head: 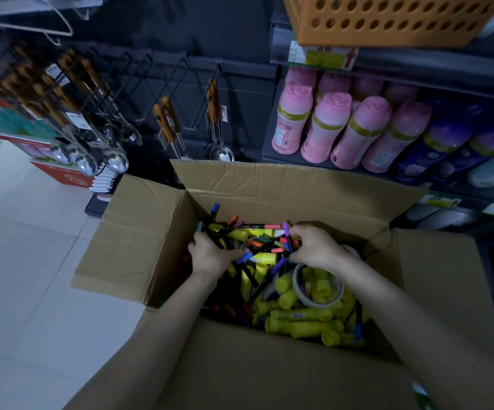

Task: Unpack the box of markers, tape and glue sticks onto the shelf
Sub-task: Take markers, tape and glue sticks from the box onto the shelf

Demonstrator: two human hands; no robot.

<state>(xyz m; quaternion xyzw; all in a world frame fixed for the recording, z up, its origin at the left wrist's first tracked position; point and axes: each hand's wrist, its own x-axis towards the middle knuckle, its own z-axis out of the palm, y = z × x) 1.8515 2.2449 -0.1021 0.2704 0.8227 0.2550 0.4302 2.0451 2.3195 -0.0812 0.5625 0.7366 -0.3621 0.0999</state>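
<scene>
An open cardboard box (151, 244) stands on the floor in front of me with its flaps spread. Inside lie several black markers (265, 242) with coloured caps, several yellow glue sticks (302, 316) and a roll of tape (318, 287) at the right. Both hands are down in the box. My left hand (210, 254) is closed around a bundle of markers at the far left of the pile. My right hand (314, 247) grips several markers near the far right, just above the tape roll.
A shelf (388, 59) to the right holds pink bottles (322, 125) and purple bottles (447, 143), with an orange basket (388, 19) above. Spoons and ladles (97, 137) hang on hooks at the left. White floor tiles (32, 276) lie left of the box.
</scene>
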